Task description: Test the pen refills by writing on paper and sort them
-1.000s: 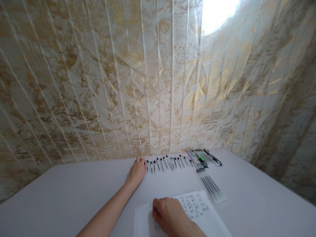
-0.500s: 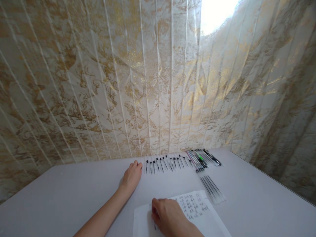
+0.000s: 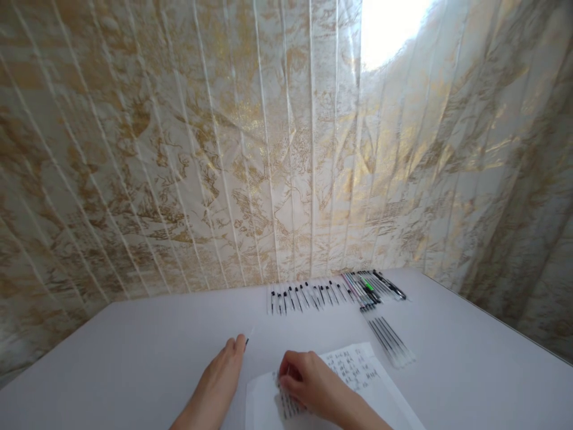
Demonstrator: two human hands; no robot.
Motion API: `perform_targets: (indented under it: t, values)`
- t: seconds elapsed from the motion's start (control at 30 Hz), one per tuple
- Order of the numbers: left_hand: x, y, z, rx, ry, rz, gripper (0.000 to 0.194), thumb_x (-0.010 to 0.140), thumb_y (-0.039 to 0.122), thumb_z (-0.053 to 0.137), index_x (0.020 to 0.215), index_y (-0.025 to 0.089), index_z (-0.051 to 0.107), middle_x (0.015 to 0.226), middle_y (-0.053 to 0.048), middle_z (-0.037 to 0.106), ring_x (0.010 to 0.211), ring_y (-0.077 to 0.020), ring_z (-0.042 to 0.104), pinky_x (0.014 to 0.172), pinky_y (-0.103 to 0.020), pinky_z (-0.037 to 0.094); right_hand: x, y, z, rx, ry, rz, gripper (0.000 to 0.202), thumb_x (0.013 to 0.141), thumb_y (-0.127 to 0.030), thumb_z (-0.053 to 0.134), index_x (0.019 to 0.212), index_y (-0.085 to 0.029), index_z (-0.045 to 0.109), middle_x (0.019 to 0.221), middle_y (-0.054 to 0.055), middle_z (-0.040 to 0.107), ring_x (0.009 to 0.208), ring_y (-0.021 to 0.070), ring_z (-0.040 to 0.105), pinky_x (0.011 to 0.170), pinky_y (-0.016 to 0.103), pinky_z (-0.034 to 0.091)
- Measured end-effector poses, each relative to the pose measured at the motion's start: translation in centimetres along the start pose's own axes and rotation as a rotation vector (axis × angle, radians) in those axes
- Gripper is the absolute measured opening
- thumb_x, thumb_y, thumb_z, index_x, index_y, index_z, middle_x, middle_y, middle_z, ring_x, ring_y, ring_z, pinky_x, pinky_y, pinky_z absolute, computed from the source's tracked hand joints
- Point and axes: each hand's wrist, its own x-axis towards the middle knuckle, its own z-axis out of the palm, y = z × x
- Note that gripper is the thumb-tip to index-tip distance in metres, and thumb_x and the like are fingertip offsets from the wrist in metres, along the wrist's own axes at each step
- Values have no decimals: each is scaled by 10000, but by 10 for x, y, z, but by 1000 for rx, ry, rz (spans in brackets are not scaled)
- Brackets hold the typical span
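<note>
My left hand [image 3: 226, 364] is closed over the table, left of the paper. A thin clear pen [image 3: 250, 335] with a dark part sticks out past its fingertips; the rest is hidden by the fingers. My right hand [image 3: 308, 379] rests on a white sheet of paper [image 3: 264, 406] covered in part with handwriting. Its fingers are curled together, and what they hold, if anything, cannot be made out. Beyond the hands lies a row of clear pens with black caps and dark refills [image 3: 307, 297].
At the row's right end lie more pens [image 3: 358, 289], packed close, one with a bright green part. Nearer me is a group of dark refills [image 3: 389, 340], right of the paper. A gold-patterned curtain [image 3: 277, 149] hangs behind the white table [image 3: 134, 358].
My left hand has come back from the left end of the pen row towards me, now with a pen in its fingers. My right hand has shifted slightly on the paper.
</note>
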Motion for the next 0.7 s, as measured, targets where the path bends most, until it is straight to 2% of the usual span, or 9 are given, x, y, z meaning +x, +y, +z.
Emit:
perform_targets:
  t: [0.1,0.2,0.27,0.33,0.4,0.5,0.6,0.7]
  values:
    - [7,1,-6,-12,-5,-7,107,731,149,426,746,244,380,700,26,535,677,-184,555,659,-268,370,6,8,5,267,-71,51,151,743,-165,461,795,-190,601,506,-64,533,366,69,416,391,163,334]
    - [9,8,-15,-326,-26,-39,139,758,305,462,730,244,339,597,72,439,565,-143,473,582,-238,345,12,12,8,501,-128,98,97,751,-245,510,819,-192,555,517,-70,525,361,69,421,338,149,321]
    - [5,20,-19,-615,-121,-101,217,769,412,475,741,237,348,589,79,436,514,-115,411,529,-224,305,14,11,9,635,-151,109,164,743,-317,560,843,-187,544,521,-69,529,377,75,447,333,150,331]
    - [-2,36,-21,-871,-282,-124,264,772,450,519,782,221,388,661,58,499,518,-89,395,522,-215,285,13,5,8,763,-145,100,268,742,-405,587,878,-177,551,535,-66,530,393,80,460,336,159,343]
    - [-11,52,-21,-1052,-407,-115,303,762,462,584,802,210,420,665,57,494,540,-82,395,530,-212,290,12,-1,8,870,-99,61,323,749,-456,596,878,-161,569,571,-54,539,412,71,442,352,168,356]
    - [-20,66,-19,-1238,-504,-120,315,737,415,657,786,193,439,695,42,516,552,-65,388,538,-205,293,10,-6,8,974,5,25,314,738,-456,633,766,-148,574,548,-61,500,411,47,344,358,163,327]
    - [-21,66,-20,-1351,-573,-166,288,726,335,677,773,184,436,784,12,561,550,-45,387,523,-190,271,13,-4,4,1062,144,43,315,725,-453,662,713,-161,544,527,-81,439,412,42,323,357,154,295]
    - [-16,59,-24,-1371,-552,-223,236,708,254,650,749,182,429,749,18,553,522,-35,364,489,-177,231,17,2,-7,1160,341,50,322,740,-464,646,723,-173,509,684,-35,537,478,55,434,374,155,326]
